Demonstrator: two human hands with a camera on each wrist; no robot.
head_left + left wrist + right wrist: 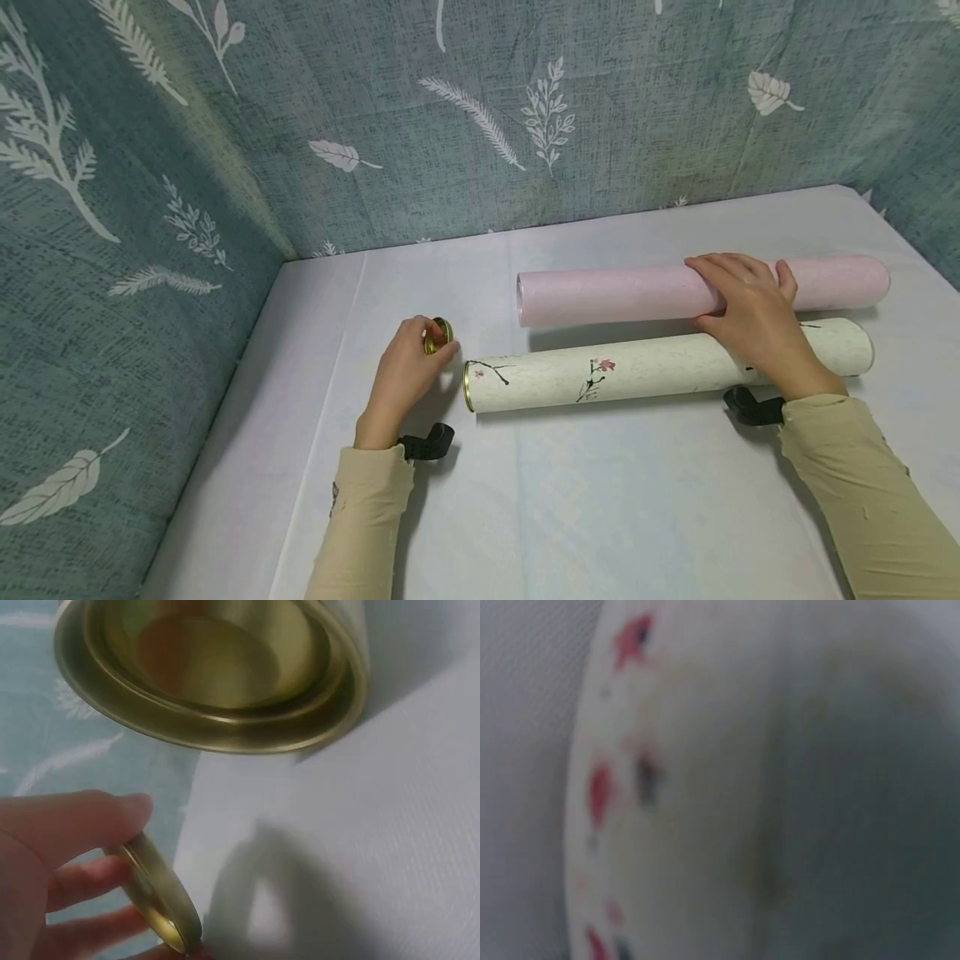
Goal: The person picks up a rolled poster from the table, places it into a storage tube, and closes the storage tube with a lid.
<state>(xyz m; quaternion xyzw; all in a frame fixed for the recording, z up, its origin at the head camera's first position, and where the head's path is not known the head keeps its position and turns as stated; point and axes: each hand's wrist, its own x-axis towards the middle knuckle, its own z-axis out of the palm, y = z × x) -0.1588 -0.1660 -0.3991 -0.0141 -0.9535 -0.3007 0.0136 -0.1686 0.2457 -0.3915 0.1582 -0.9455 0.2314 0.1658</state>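
In my left hand (405,371) I pinch a round gold metal lid (438,336) between thumb and fingers, just left of the cream tube. The left wrist view has this lid (166,896) tilted on edge, below the cream tube's gold-rimmed end (225,731). That floral cream tube (652,371) lies on its side, its gold rim facing left. Behind it lies a pale pink tube (615,296). My right hand (753,312) grips the pink tube right of its middle, fingers over the top and thumb on the near side. Its wrist crosses above the cream tube.
A white cloth (600,500) covers the table. Teal curtains with white leaf prints (420,125) hang behind it and at the left. The right wrist view is filled by the blurred floral tube (682,787), close up.
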